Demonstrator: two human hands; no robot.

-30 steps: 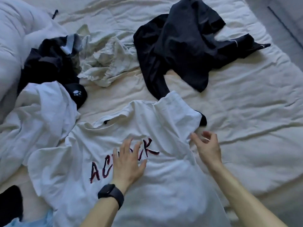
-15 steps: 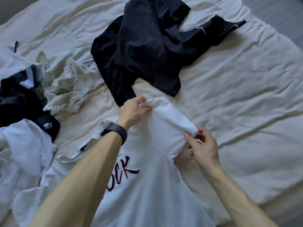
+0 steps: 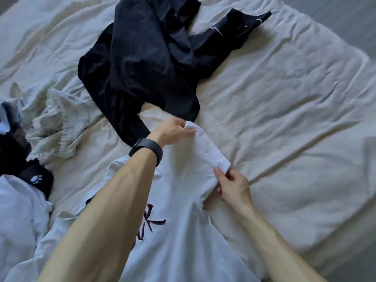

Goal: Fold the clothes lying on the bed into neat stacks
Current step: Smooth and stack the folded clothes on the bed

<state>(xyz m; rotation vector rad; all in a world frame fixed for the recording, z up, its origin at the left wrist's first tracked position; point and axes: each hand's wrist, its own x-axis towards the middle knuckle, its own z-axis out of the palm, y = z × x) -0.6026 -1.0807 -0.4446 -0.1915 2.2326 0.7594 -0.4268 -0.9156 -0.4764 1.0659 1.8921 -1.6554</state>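
A white T-shirt (image 3: 183,231) with dark red lettering lies spread on the bed in front of me. Its right sleeve (image 3: 205,151) is stretched out flat toward the far right. My left hand (image 3: 173,131), a black band on its wrist, pinches the sleeve's far corner; the hand is blurred. The sleeve's near corner is pinched between the thumb and fingers of my right hand (image 3: 232,186). My left forearm hides part of the lettering.
A crumpled black garment (image 3: 146,62) lies just beyond the sleeve. At the left are a pale rumpled garment (image 3: 59,123), a dark pile with a paw-print item (image 3: 37,179) and another white garment (image 3: 18,216). The cream bed sheet (image 3: 295,119) stretches right to the bed's edge.
My left hand left the shirt's chest and took the sleeve's far corner. My right hand took the near corner. Together they pulled the sleeve out straight and flatter.
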